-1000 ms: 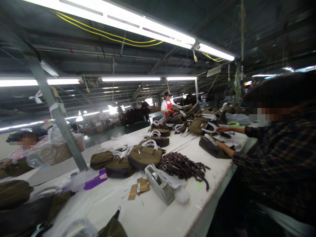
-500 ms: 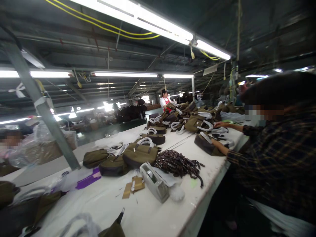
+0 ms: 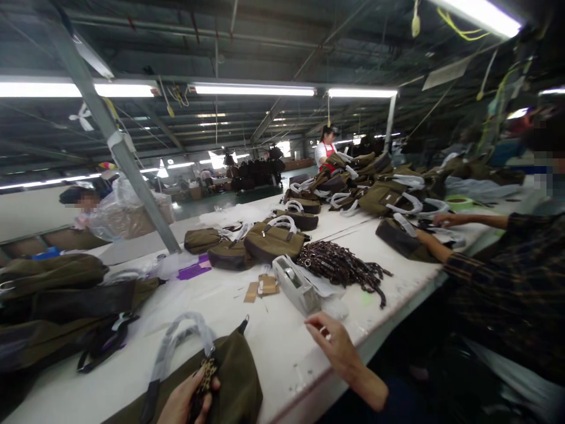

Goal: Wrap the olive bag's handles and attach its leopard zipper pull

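Your left hand [image 3: 189, 396] has its fingers closed round a spotted dark-and-gold piece [image 3: 208, 372], up against the olive bag [image 3: 241, 362] at the near side of the table [image 3: 273, 338]. Bag's lower part is cut off by frame, so can't tell how well it's supported. Your right hand [image 3: 333, 344] is loosely curled, thumb near fingertips; can't tell if it pinches anything.

Risks: spotted piece could slip if your left grip loosens, since fingers cover only part of it. Wrapped handle [image 3: 188, 330] loops up right beside it; plastic could snag or tear if you pull sideways. Right hand is just beside the tape dispenser [image 3: 296, 288]; a careless swing could knock it into the strap bundle [image 3: 342, 265] and tangle the ends. Loose cards [image 3: 261, 286] lie near the dispenser, so a shove might scatter them. Bag looks soft, likely to slump if tugged one-handed.
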